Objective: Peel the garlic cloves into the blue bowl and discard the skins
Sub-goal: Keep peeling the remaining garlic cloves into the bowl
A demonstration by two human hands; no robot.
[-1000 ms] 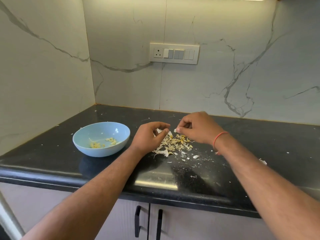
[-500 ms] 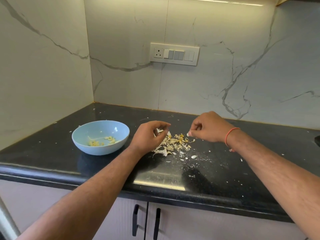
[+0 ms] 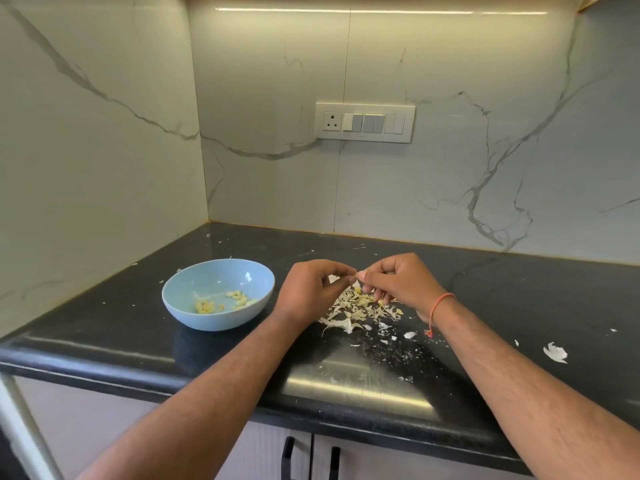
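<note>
A blue bowl (image 3: 180, 299) with several peeled yellow cloves (image 3: 239, 297) in it stands on the black counter, left of my hands. My left hand (image 3: 308, 292) and my right hand (image 3: 401, 284) meet fingertip to fingertip just above a heap of garlic skins (image 3: 363, 308). Between the fingertips both hands pinch a small pale garlic clove (image 3: 360, 274). How much skin is on it is too small to tell. A red thread circles my right wrist.
The black counter (image 3: 519, 299) runs right, with stray skin bits and one bigger white skin piece (image 3: 555, 352) near the front edge. Marble walls close off the left and back. A switch plate (image 3: 365, 121) sits on the back wall. Cupboard handles (image 3: 287, 457) show below.
My right hand, which had drawn away to the right with a small white piece, has come back to my left hand; the fingertips now meet on the clove. The bowl has not moved.
</note>
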